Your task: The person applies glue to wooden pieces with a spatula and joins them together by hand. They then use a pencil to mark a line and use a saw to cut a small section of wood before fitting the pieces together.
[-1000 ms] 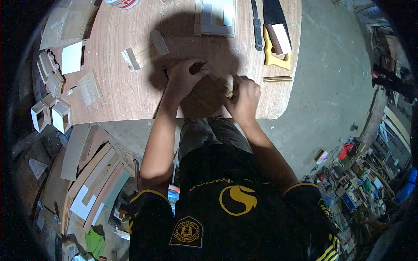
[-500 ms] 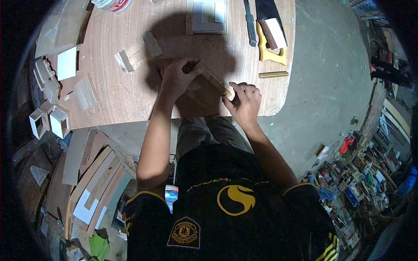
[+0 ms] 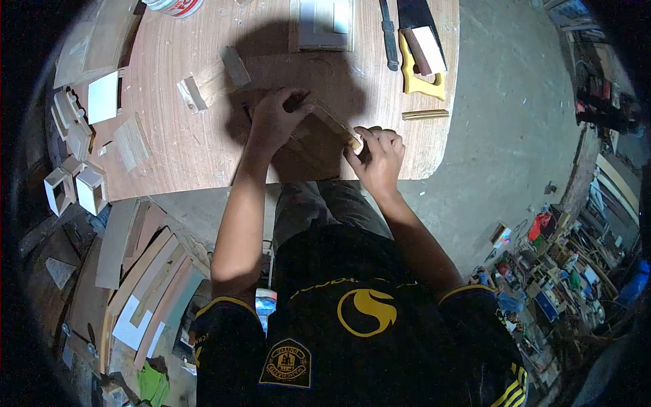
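A short wooden piece [image 3: 335, 125] lies slantwise between my two hands, low over the table and partly in shadow. My left hand [image 3: 275, 115] is curled with thumb and fingers closed at its upper left end. At the lower right end, my right hand [image 3: 381, 154] pinches the wood between thumb and fingers. Some wood beneath and beside my left hand is too dark to make out. Up and to the left sits a wooden assembly [image 3: 215, 85] with an upright block at each end.
On the table [image 3: 176, 149], a yellow-handled saw [image 3: 424, 87], a dark tool [image 3: 389, 41] and thin strips [image 3: 425, 115] lie right. A framed piece [image 3: 325, 37] and a tub [image 3: 175, 5] stand at the back. Small wooden boxes [image 3: 90, 188] sit at the left edge.
Both hands keep their hold on the wooden piece and have barely moved. The whole view has shifted very slightly.
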### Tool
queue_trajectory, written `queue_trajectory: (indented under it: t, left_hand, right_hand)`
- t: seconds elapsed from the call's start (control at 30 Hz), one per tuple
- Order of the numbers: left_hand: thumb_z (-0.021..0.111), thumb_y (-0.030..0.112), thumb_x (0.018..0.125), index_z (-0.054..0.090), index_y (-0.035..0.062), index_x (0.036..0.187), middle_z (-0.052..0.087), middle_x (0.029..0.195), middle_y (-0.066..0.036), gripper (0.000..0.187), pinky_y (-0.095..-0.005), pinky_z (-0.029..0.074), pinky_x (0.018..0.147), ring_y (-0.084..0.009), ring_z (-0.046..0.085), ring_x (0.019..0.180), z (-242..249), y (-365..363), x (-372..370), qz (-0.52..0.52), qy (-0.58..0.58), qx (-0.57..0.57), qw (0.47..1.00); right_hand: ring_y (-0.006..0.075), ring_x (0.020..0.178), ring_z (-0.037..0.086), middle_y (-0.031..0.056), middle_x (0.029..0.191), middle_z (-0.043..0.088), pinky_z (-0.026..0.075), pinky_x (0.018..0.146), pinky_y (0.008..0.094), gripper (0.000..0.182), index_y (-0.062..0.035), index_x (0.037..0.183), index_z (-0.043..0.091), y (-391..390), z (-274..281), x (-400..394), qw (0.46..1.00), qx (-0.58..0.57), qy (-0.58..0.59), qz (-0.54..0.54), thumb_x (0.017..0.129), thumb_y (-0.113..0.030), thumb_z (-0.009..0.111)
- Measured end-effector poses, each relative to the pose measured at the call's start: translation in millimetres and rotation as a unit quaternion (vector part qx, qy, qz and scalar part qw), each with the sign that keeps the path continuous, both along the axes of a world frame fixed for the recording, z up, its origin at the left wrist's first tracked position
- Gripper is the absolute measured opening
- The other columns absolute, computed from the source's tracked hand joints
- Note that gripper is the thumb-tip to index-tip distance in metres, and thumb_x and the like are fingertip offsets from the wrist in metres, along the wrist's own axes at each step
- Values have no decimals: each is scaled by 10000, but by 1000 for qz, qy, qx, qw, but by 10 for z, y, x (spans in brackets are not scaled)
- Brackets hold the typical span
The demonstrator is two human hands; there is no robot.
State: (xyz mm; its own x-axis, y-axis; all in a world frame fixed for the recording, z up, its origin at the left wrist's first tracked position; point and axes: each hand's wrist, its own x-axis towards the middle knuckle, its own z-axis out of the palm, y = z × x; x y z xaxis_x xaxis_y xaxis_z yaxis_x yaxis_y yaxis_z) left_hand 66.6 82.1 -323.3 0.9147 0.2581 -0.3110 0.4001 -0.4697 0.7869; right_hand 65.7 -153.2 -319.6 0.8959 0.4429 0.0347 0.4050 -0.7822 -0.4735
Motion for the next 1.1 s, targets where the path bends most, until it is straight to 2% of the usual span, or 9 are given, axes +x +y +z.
queue_trajectory:
  t: [0.1,0.27,0.4,0.47,0.63,0.87,0.93,1.03,1.1]
  left_hand:
    - [732,278,808,682,30,1048,686,1027,-164,349,-368,494,877,-282,657,976,12,-2,11,0,7,8,1000]
    - [731,276,805,680,32,1055,684,1037,-161,353,-372,489,886,-290,654,981,-30,9,-1,-8,-11,24,1000]
    - [732,275,802,674,33,1070,681,1047,-160,366,-372,486,892,-290,650,991,-19,4,3,1,8,-8,1000]
    - [733,273,801,673,35,1074,681,1049,-160,367,-371,486,893,-287,649,995,-13,8,4,-2,8,-2,1000]
    - [734,272,799,681,53,1070,681,1054,-156,353,-368,485,894,-285,647,1002,-49,8,-11,-11,-10,27,1000]
    - [737,284,798,692,61,1054,685,1046,-147,343,-367,488,887,-281,651,988,-45,-8,-11,10,0,8,1000]
    - [727,292,806,689,56,1056,687,1036,-149,346,-370,493,878,-279,655,976,-47,-6,-7,-6,0,44,999]
    - [720,305,810,690,56,1055,689,1027,-149,350,-369,491,879,-276,655,977,-28,-3,-10,14,1,-23,1000]
    - [721,305,808,689,56,1056,687,1032,-148,353,-367,489,883,-276,653,981,-26,3,-9,-1,-3,0,1000]
  right_hand:
    - [261,963,488,40,957,611,373,836,382,422,-130,1078,670,0,11,-2,1000,7,-5,-3,672,-198,760]
    - [259,996,472,23,996,591,351,840,393,451,-152,1102,655,-16,-21,-15,1000,-3,0,0,666,-201,757]
    - [263,1003,471,25,1002,588,349,844,396,481,-157,1124,637,-11,0,-30,1000,2,9,-2,660,-192,758]
    - [267,977,482,45,985,620,362,842,395,477,-126,1108,639,-3,14,-42,1000,5,8,-6,657,-184,782]
    - [268,974,481,46,986,621,357,838,398,465,-122,1094,638,4,0,-36,1000,3,5,-9,657,-180,788]
    - [269,973,484,42,973,621,352,833,396,454,-113,1075,639,-43,-6,-25,1000,19,-5,2,654,-177,794]
    - [276,994,485,33,993,613,350,845,403,455,-131,1071,629,-48,-14,-37,1000,20,2,-3,644,-163,781]
    - [286,1017,487,26,1008,605,347,854,412,450,-149,1055,619,-40,-14,-47,1000,18,7,-12,631,-148,770]
    - [288,1018,486,28,1004,604,347,852,414,440,-148,1042,618,-37,-9,-59,1000,16,6,-16,629,-148,772]
